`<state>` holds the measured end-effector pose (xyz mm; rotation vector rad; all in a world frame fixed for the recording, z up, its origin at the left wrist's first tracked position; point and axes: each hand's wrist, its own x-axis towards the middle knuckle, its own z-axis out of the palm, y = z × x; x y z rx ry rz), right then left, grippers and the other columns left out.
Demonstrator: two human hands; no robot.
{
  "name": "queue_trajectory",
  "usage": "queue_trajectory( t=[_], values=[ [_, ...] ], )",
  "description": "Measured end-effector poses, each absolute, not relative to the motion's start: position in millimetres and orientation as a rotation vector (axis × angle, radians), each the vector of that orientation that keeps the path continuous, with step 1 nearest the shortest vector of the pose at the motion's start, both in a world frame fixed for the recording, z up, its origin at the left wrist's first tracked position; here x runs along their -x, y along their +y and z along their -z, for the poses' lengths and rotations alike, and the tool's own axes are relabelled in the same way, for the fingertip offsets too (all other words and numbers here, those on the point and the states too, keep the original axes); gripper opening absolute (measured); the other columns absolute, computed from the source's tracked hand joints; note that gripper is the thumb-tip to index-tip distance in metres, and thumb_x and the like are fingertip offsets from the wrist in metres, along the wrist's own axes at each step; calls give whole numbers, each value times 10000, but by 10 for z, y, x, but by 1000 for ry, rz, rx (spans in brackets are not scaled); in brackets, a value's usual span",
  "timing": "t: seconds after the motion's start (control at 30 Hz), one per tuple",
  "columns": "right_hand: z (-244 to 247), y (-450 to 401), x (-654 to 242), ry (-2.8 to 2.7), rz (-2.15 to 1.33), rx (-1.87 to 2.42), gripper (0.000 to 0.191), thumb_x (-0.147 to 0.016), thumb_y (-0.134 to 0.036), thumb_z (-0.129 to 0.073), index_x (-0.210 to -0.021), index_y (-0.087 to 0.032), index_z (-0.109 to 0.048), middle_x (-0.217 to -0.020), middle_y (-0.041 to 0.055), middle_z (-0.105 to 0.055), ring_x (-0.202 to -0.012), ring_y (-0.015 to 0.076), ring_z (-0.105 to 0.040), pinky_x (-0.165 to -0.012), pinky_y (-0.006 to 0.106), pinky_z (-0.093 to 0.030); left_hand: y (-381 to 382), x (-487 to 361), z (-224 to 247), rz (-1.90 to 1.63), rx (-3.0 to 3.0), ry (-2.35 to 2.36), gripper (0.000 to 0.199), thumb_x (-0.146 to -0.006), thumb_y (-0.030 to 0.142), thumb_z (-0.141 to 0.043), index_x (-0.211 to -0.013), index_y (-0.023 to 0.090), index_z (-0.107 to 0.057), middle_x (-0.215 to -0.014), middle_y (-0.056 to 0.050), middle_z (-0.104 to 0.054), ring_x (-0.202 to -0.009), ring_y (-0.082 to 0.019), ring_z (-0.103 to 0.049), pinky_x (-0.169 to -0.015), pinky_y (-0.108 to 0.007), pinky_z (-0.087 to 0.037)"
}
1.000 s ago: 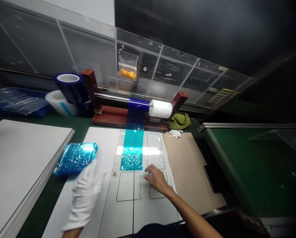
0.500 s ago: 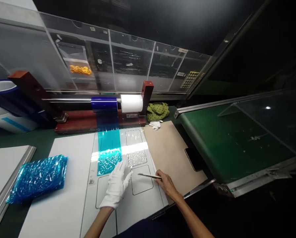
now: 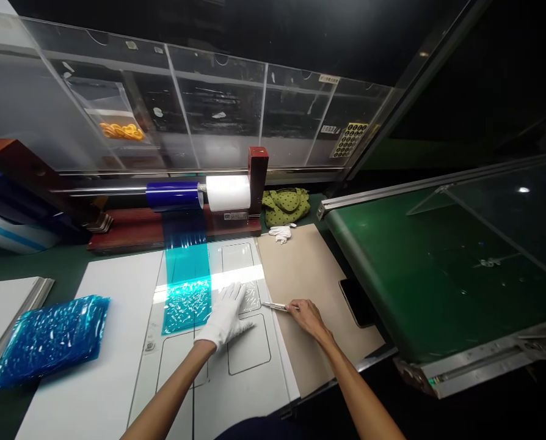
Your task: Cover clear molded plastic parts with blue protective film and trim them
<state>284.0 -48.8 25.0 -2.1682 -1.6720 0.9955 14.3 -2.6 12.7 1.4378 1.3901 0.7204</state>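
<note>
A blue protective film (image 3: pixel 185 299) is drawn down from its roll (image 3: pixel 172 195) across a white template board (image 3: pixel 259 397). At the film's right edge, the gloved left hand (image 3: pixel 225 316) is pressed down with fingers spread — just right of it, a slim metal tool (image 3: pixel 277 307) is pinched by the bare right hand (image 3: pixel 306 318).

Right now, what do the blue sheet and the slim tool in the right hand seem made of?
The blue sheet looks like thin glossy plastic film: see-through, wrinkles catching light. The slim tool in the right hand looks like polished metal from its shine, though too small to be sure.
</note>
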Motion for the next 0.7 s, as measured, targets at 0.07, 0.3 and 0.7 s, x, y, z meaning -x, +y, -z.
queue_trajectory(
  t=[0.07,0.3,0.7],
  values=[
    [-197,-433,-2837,-1680,-1049,2125,328,-835,-392,-464,-756,-192,-712,-641,32,-613,-599,150,-494,-549,235,-264,15,-198,-88,-691,-1581,1374,308,-870,377,-534,-1147,246,-557,-1229,-73,-542,-1069,-208,-544,-873,-391,-493],
    [-23,-376,-2960,-1650,-1239,1973,430,-820,-456,-452,-559,-157,-618,-540,-6,-562,-533,119,-485,-517,208,-322,190,-275,100,-543,-2111,1282,399,-852,264,-537,-1249,217,-524,-1358,-92,-496,-1278,-265,-420,-1090,-511,-302],
    [-67,-1254,-3297,-1511,-365,2046,434,-817,-286,-416,-1207,-153,-553,-1274,149,-522,-1212,289,-475,-1004,455,-404,-829,-246,36,-556,-2593,1370,687,-792,-51,-310,-1388,283,-374,-1369,-31,-505,-1252,-195,-478,-1045,-398,-432]
  ],
)
